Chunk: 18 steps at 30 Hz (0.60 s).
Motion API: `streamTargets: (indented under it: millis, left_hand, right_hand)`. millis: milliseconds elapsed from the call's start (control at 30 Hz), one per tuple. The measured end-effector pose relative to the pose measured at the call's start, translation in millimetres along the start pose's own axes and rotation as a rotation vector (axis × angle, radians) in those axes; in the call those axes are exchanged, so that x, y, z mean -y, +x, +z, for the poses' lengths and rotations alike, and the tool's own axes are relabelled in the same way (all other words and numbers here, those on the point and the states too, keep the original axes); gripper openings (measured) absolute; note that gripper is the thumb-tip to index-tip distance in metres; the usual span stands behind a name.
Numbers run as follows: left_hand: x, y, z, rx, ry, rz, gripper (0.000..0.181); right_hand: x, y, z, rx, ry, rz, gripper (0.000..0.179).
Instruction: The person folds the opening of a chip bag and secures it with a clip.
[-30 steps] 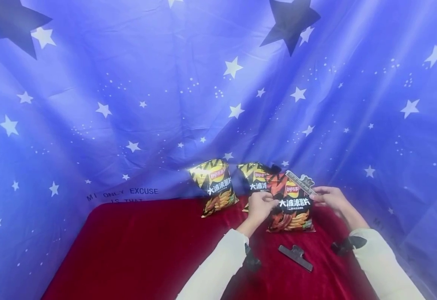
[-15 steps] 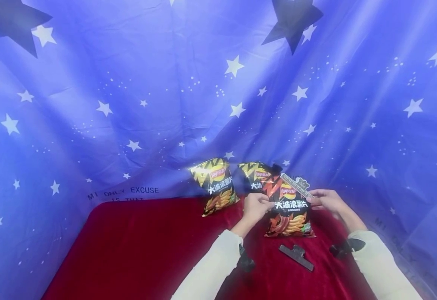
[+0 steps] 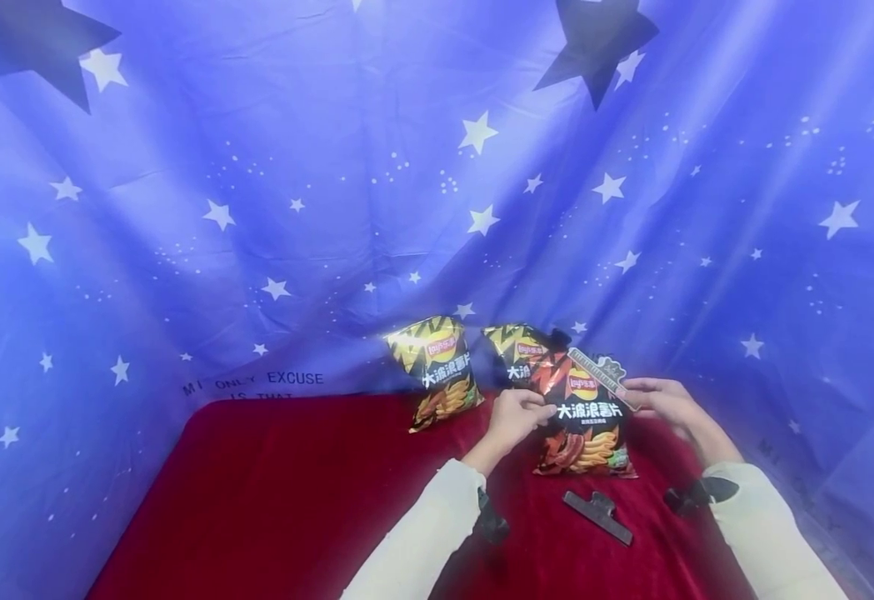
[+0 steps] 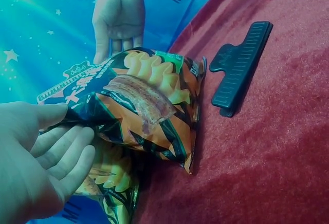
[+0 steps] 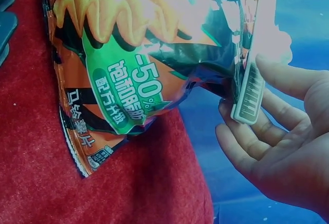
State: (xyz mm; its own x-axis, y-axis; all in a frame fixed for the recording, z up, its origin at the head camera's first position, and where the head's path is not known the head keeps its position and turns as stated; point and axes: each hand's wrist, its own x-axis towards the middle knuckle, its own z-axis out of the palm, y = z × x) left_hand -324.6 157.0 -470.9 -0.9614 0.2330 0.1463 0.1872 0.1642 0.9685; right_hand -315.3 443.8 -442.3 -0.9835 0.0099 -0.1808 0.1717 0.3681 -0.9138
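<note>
A red-and-black bag of chips point(image 3: 586, 433) stands near the back of the table, tilted slightly back. Its left edge is pinched by my left hand point(image 3: 515, 417), thumb in front and fingers behind, as the left wrist view shows. Across the bag's upper right corner lies a white bag clip point(image 3: 596, 372) with a piano-key pattern. My right hand point(image 3: 661, 404) holds the lower end of this clip point(image 5: 252, 93) at the bag's right edge; the thumb lies against it, the fingers behind. On the cloth in front of the bag rests a black bag clip point(image 3: 597, 517).
A yellow-and-black bag of chips point(image 3: 442, 375) stands to the left. A similar bag point(image 3: 511, 342) is partly hidden behind the red one, with a dark object at its top corner. Red cloth point(image 3: 272, 500) covers the table, against a blue starry curtain point(image 3: 332, 208).
Over the last second, the red bag has come slightly toward me, its lower edge now nearer the black clip. Both hands kept their hold, and the view has shifted a little.
</note>
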Motion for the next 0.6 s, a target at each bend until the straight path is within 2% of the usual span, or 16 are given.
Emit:
streamTargets:
  millis: [333, 433, 533, 600]
  left_hand:
    - [-2.1, -2.2, -9.6, 0.018, -0.032, 0.011, 0.021]
    - [-1.0, -1.9, -14.6, 0.019, -0.055, 0.016, 0.023]
    - [-2.4, -2.3, -23.1, 0.009, -0.028, 0.032, 0.025]
    - [-4.7, -2.9, -30.8, -0.006, 0.006, 0.048, 0.026]
  right_hand:
    - [8, -2.3, 0, -0.097, 0.051, -0.029, 0.075]
    - [10, -4.0, -2, -0.129, 0.108, -0.063, 0.063]
    - [14, -5.4, -2, -0.192, 0.169, -0.091, 0.043]
    - [19, -5.6, -1, -0.255, 0.171, -0.107, 0.034]
